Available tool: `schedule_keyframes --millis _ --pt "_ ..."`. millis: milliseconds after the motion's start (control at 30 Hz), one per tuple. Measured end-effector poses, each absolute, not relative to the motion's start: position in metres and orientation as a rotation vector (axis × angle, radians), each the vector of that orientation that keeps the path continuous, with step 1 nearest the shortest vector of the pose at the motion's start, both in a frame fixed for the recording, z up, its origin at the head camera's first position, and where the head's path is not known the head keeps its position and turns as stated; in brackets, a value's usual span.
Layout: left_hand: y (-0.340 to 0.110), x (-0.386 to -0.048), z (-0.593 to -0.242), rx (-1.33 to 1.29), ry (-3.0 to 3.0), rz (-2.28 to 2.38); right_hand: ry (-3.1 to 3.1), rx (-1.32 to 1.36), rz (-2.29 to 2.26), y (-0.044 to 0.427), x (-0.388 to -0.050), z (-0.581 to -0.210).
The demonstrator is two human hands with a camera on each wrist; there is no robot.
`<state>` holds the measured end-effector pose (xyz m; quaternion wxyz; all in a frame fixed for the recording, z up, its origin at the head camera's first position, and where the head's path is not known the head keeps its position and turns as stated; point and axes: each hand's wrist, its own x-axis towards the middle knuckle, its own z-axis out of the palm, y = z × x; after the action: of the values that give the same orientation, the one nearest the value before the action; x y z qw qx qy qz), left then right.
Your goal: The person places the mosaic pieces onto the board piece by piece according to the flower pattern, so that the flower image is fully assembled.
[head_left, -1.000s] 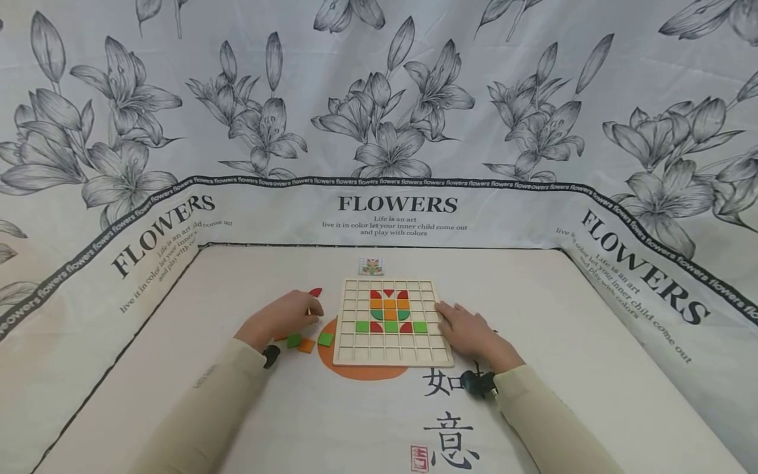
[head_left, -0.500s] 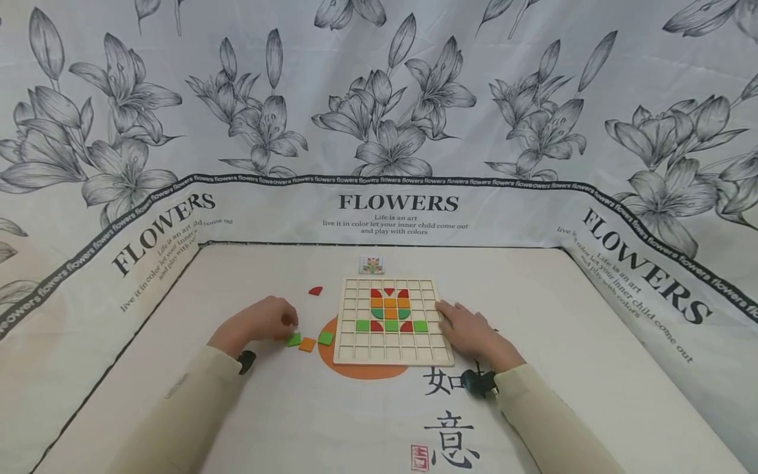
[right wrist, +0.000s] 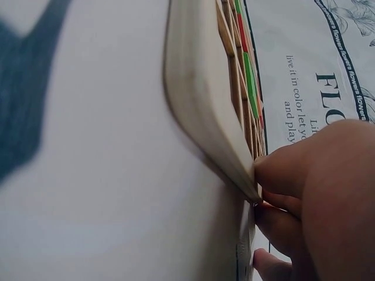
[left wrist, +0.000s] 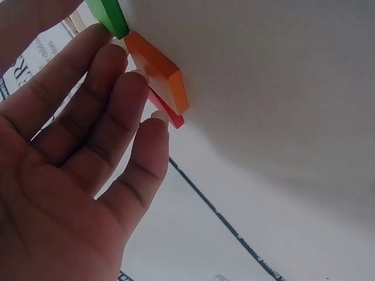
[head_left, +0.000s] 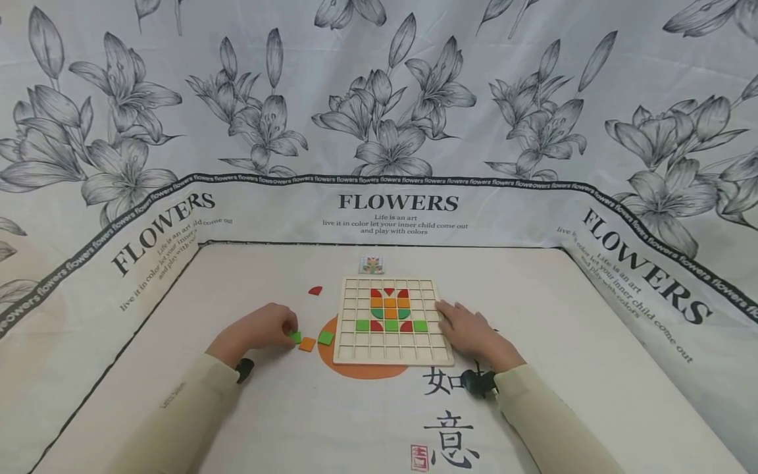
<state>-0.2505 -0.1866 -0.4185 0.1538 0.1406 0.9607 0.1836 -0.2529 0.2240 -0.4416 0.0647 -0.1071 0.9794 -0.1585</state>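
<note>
My left hand [head_left: 258, 331] is left of the wooden grid board and pinches a green square tile [left wrist: 109, 16] between thumb and index finger; its other fingers are bent. Beside it are an orange square tile [head_left: 306, 344] and another green square tile [head_left: 325, 338]. A red quarter-circle tile [head_left: 316, 290] lies farther back. The grid board [head_left: 355, 355] carries red, orange, teal and green tiles in a flower-like pattern. My right hand [head_left: 470, 332] grips the board's right edge. In the right wrist view its thumb [right wrist: 281, 170] is on the rim, with the fingers by the side.
A small card with a flower pattern [head_left: 371, 265] lies behind the board. The tablecloth [head_left: 331, 421] has an orange disc print [head_left: 367, 373] and black characters. A flower-printed fabric [head_left: 284, 217] surrounds the table at the back and sides.
My left hand has moved left, away from the red quarter-circle tile, and its fingertips have come onto a green tile and taken hold of it. My right hand stays on the board.
</note>
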Motion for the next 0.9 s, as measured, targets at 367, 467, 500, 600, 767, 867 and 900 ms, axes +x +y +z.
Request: schedule_keyframes --millis 367,467,500,600,767,867,900 --pt "-0.177 -0.252 -0.414 0.382 2.774 0.586 2.949 -0.324 -0.487 0.224 -0.254 -0.441" --pt "-0.167 -0.255 -0.411 0.377 2.786 0.605 2.952 -0.32 -0.483 0.224 -0.255 -0.442" --pt "-0.163 -0.257 -0.411 0.385 2.791 0.606 2.951 -0.318 -0.483 0.224 -0.255 -0.442" --pt "-0.15 -0.259 -0.41 0.417 2.792 0.618 2.944 -0.313 -0.492 0.224 -0.255 -0.442" --pt "-0.127 -0.262 -0.41 0.481 2.773 0.624 2.933 -0.301 -0.489 0.223 -0.254 -0.441" --pt "-0.113 -0.264 -0.409 0.564 2.751 0.643 2.934 -0.305 -0.482 0.223 -0.254 -0.44" --pt "-0.108 -0.264 -0.409 0.591 2.743 0.648 2.933 -0.307 -0.481 0.223 -0.254 -0.44"
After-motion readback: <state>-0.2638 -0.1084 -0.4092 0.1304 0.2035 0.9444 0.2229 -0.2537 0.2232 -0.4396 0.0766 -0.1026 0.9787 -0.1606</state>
